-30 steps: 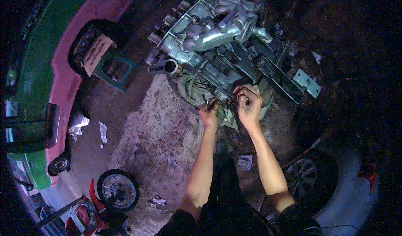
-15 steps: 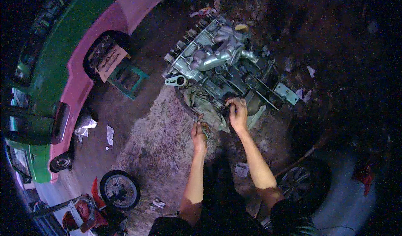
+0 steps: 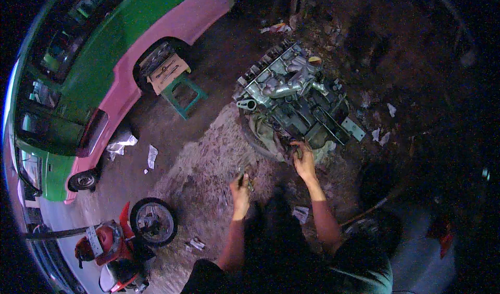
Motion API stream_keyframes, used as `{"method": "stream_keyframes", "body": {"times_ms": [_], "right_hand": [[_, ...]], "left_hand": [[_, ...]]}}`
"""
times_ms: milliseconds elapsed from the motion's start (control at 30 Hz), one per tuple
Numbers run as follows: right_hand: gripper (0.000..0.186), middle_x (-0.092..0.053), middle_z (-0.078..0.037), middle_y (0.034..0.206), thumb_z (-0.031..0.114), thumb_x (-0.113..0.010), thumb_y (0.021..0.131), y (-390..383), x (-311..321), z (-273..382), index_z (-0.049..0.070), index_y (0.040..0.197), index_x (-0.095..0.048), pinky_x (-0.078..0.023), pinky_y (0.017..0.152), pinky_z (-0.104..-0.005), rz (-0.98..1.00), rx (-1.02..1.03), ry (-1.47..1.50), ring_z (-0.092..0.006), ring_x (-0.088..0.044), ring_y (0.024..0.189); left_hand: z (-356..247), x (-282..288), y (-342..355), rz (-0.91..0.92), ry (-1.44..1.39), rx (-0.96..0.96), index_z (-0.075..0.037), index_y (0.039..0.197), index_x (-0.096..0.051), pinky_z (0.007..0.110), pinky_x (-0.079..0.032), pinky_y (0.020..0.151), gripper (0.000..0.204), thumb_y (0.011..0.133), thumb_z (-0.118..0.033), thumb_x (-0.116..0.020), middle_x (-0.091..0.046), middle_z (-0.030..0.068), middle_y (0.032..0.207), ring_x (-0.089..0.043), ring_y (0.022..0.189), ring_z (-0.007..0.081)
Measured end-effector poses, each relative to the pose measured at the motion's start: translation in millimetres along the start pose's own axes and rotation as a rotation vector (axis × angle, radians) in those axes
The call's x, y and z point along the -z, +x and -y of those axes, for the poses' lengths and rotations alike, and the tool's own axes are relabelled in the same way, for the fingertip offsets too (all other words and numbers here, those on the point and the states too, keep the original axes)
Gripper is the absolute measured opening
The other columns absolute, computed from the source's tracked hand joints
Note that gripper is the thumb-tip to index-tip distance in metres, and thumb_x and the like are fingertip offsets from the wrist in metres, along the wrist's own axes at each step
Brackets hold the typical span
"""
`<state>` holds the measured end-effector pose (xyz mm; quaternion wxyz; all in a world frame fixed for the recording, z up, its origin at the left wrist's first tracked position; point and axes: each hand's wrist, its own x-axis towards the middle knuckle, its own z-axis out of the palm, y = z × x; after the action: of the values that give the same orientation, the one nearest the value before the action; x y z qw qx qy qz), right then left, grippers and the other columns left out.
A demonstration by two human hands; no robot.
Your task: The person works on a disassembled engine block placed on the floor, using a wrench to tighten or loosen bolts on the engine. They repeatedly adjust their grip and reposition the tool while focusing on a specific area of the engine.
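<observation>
A grey metal engine block (image 3: 291, 98) lies on the dirt ground ahead of me, resting on an old tyre (image 3: 260, 137). My right hand (image 3: 303, 161) reaches to the engine's near edge and touches it with curled fingers. My left hand (image 3: 240, 187) is drawn back from the engine, low over the ground, closed around a small dark tool (image 3: 244, 176) that I cannot make out clearly. My dark trousers fill the space between my forearms.
A green and pink car (image 3: 104, 75) stands at the left, with a green stool (image 3: 182, 93) holding a wooden tray beside its wheel arch. A red motorcycle (image 3: 125, 236) is at lower left. Paper scraps (image 3: 151, 156) litter the ground. A car wheel (image 3: 370, 226) sits at lower right.
My view has pulled back from the engine. My left hand has come off the engine and moved toward me with the small tool. The right hand stays at the engine's edge.
</observation>
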<state>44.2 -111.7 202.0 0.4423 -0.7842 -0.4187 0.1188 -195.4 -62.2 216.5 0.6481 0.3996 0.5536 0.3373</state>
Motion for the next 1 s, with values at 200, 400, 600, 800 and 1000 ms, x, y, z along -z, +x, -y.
{"method": "stream_keyframes", "body": {"times_ms": [200,400,600,800,1000], "right_hand": [[0.038,-0.064,-0.018,0.11,-0.001,-0.057,0.079,-10,13,20,0.006,0.116,-0.061,-0.047,0.089,-0.0397,0.028,0.031,0.045,-0.0335,-0.061,0.106],[0.037,-0.062,-0.015,0.092,0.002,-0.056,0.081,-21,14,18,0.009,0.117,-0.061,-0.047,0.069,-0.0363,-0.052,0.081,0.08,-0.0239,-0.061,0.074],[0.038,-0.066,-0.012,0.098,0.001,-0.057,0.085,-27,-1,-22,0.009,0.122,-0.059,-0.048,0.066,-0.0339,-0.032,-0.027,0.068,-0.0206,-0.064,0.076],[0.035,-0.066,-0.012,0.105,0.001,-0.059,0.087,-3,1,-49,0.007,0.121,-0.058,-0.051,0.071,-0.0334,-0.129,0.125,0.131,-0.0207,-0.066,0.094],[0.03,-0.066,-0.013,0.106,0.0,-0.059,0.087,49,-7,-64,0.006,0.116,-0.061,-0.05,0.082,-0.0372,0.001,0.122,-0.029,-0.0244,-0.064,0.102]], "left_hand": [[-32,-5,9,-0.017,-0.053,-0.117,0.004,0.11,-0.064,0.029,-0.052,0.079,0.028,0.095,-0.019,-0.064,-0.06,0.0031,0.093,-0.056,0.078,0.012],[-55,-17,22,0.094,0.181,-0.284,0.003,0.102,-0.068,0.026,-0.045,0.067,0.023,0.093,-0.018,-0.067,-0.063,0.001,0.08,-0.055,0.074,0.0088],[-47,-46,35,0.21,-0.111,-0.25,0.003,0.114,-0.065,0.031,-0.05,0.072,0.035,0.091,-0.023,-0.07,-0.068,0.0063,0.092,-0.061,0.082,0.0143],[-26,-75,52,0.046,-0.135,-0.06,0.0,0.13,-0.053,0.033,-0.051,0.07,0.049,0.095,-0.033,-0.064,-0.065,0.007,0.1,-0.059,0.088,0.0161],[4,-83,70,0.152,-0.169,-0.014,0.0,0.11,-0.062,0.031,-0.044,0.066,0.03,0.098,-0.027,-0.059,-0.065,0.0043,0.095,-0.056,0.081,0.0133]]}}
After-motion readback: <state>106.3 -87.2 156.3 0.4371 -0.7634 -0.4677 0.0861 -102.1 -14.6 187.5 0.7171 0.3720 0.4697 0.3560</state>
